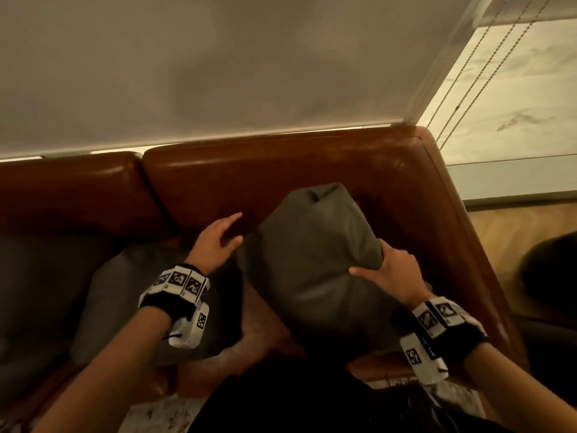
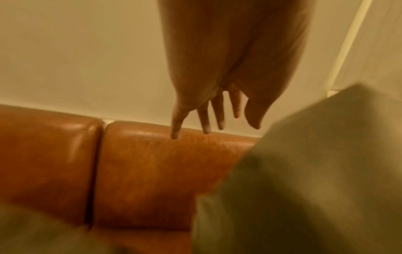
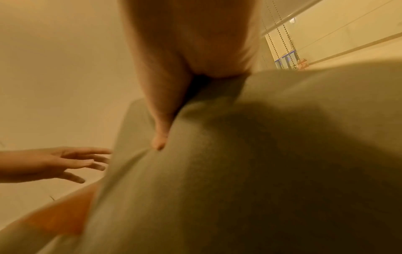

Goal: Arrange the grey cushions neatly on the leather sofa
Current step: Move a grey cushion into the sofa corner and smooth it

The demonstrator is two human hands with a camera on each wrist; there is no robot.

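Observation:
A grey cushion (image 1: 315,251) stands on end in the right corner of the brown leather sofa (image 1: 312,170), leaning toward the backrest. My right hand (image 1: 390,273) grips its right edge, thumb pressed across the front; the same cushion (image 3: 250,163) fills the right wrist view with the thumb dug into the fabric. My left hand (image 1: 218,239) hovers with straight, spread fingers just left of the cushion, holding nothing; its fingers (image 2: 205,120) show against the backrest (image 2: 152,163). A second grey cushion (image 1: 125,307) lies flat on the seat under my left forearm.
More grey fabric (image 1: 37,276) lies on the seat at far left. A pale roller blind (image 1: 218,73) hangs behind the sofa, with bead chains (image 1: 468,73) at its right. The sofa's right arm (image 1: 462,229) borders wooden floor (image 1: 515,223). A dark shape (image 1: 549,276) sits at right.

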